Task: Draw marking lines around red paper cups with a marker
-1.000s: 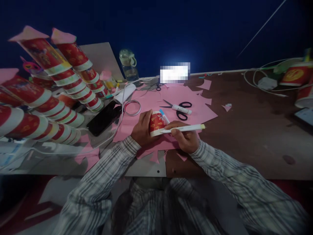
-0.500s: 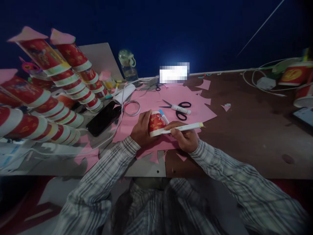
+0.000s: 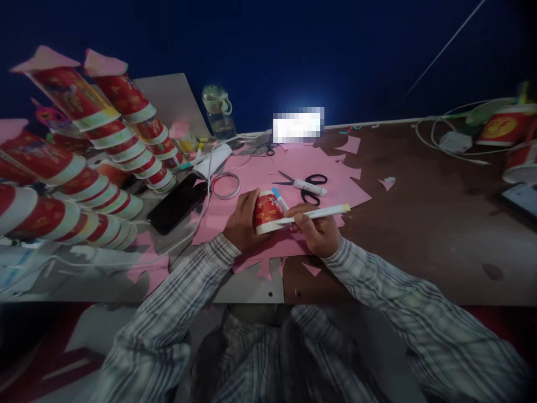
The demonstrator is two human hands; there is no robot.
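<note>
My left hand (image 3: 244, 221) is wrapped round a red paper cup (image 3: 267, 211) with gold prints and a white rim, tipped on its side above the pink paper (image 3: 251, 168). Between the fingers of my right hand (image 3: 318, 229) is a white marker (image 3: 323, 213) with a yellow end pointing right. Its tip meets the cup near the white rim. A blue-capped marker (image 3: 278, 197) lies just behind the cup. Beyond my right hand rest black-handled scissors (image 3: 315, 179), with a white glue tube (image 3: 310, 187) lying across them.
Stacked red-and-white cup towers (image 3: 104, 123) crowd the left. A black phone (image 3: 178, 204), a tape roll (image 3: 225, 186) and a water bottle (image 3: 220, 115) stand nearer the middle. A white cable (image 3: 201, 218) crosses the left tabletop. Pink scraps (image 3: 153, 263) lie about; cups (image 3: 505, 126) stand far right.
My right hand and the marker have shifted slightly, with the marker's yellow end a little higher. My left hand keeps the cup in nearly the same place.
</note>
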